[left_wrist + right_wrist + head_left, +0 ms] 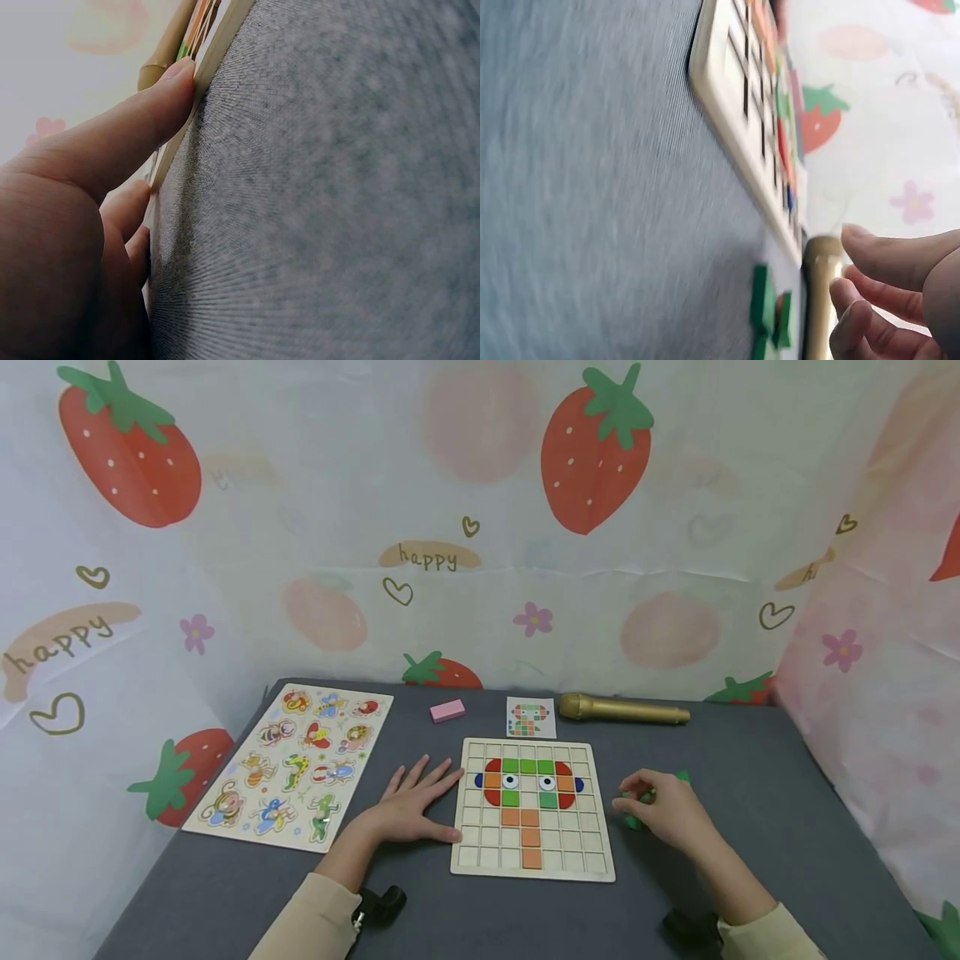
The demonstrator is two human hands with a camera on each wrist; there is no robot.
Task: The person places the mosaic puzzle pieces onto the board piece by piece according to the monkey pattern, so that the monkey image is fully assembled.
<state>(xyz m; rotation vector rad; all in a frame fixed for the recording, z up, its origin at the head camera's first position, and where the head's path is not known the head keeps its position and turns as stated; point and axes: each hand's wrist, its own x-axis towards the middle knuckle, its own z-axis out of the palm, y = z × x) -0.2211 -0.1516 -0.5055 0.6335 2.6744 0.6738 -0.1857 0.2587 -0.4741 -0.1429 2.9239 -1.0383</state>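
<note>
Cloth (pixel 487 485) reads "happy"; left hand (pixel 416 803) splays against board (pixel 567 841), right hand (pixel 666 810) seems empty near green pieces (pixel 763 298)

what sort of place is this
Probably a children's play corner or tabletop activity setup: a dark-covered table bears a grid board with coloured tiles and a cartoon picture board, and a strawberry-print backdrop hangs behind.

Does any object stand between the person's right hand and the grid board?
No, nothing visible does. In the head view, only bare dark tabletop separates the right hand from the grid board. The green pieces lie close by the hand, outside that gap.
</note>
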